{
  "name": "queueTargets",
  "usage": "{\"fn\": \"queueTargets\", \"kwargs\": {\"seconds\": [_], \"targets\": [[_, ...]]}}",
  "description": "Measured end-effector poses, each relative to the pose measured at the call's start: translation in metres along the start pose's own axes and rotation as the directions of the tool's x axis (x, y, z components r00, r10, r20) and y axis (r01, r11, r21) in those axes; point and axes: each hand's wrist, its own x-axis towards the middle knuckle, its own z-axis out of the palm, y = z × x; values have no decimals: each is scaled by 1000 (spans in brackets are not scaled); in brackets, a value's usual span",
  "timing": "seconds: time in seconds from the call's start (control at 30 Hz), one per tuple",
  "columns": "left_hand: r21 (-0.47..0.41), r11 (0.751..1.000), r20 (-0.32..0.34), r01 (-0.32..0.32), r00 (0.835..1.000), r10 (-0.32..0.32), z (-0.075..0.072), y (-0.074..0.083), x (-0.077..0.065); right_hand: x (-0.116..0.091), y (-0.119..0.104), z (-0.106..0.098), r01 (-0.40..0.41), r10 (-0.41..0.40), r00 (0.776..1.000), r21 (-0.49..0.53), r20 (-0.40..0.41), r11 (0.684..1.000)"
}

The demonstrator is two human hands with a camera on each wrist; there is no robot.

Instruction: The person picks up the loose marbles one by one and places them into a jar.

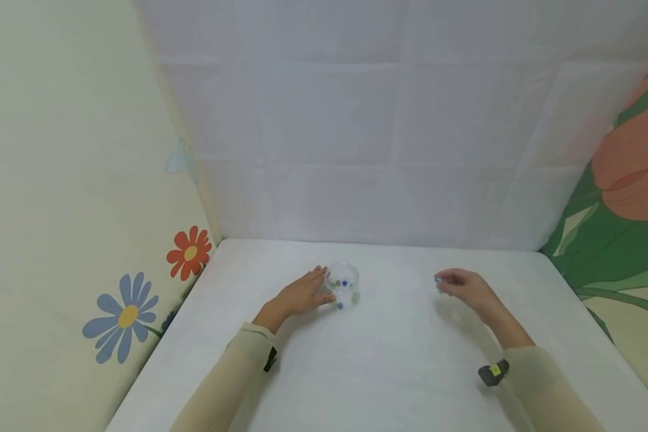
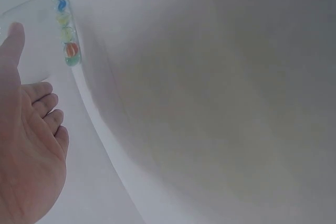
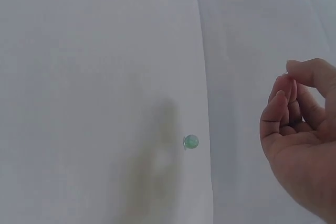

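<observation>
A clear cup (image 1: 342, 265) stands on the white table, with several coloured marbles (image 2: 66, 33) at its bottom, among them blue, yellow, orange and green ones. My left hand (image 1: 301, 293) holds the cup from its left side. Its thumb (image 2: 14, 40) lies against the clear wall, with the other fingers on the far side. Further right, my right hand (image 1: 467, 289) pinches a small bluish marble (image 1: 437, 279) between thumb and fingertips. In the right wrist view only a thin clear edge shows there. A green marble (image 3: 191, 141) lies on the table near this hand.
White cloth covers the table (image 1: 378, 372) and the wall (image 1: 324, 150) behind it. At the left stands a cream panel with painted flowers (image 1: 128, 315); at the right is one with a large tulip (image 1: 637, 174). Each wrist wears a small black device (image 1: 493, 372).
</observation>
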Motion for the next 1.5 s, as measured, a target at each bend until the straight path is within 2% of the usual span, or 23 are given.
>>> {"fn": "queueTargets", "kwargs": {"seconds": [0.27, 0.7, 0.97, 1.5], "targets": [[-20, 1000, -11, 1, 1000, -1, 1, 1, -1, 4, -9, 7, 65, -67, 998, 98, 15, 993], [-5, 1000, -14, -2, 1000, 2, -2, 0, -1, 14, -23, 18, 47, -50, 998, 97, 33, 994], [-15, 1000, -3, -6, 1000, 6, -1, 1, -1, 19, -29, 30, 94, -101, 994, 147, 40, 985], [-9, 1000, -7, -13, 1000, 13, 0, -1, 0, 27, -47, 48, 101, -114, 991, 159, 75, 982]]}}
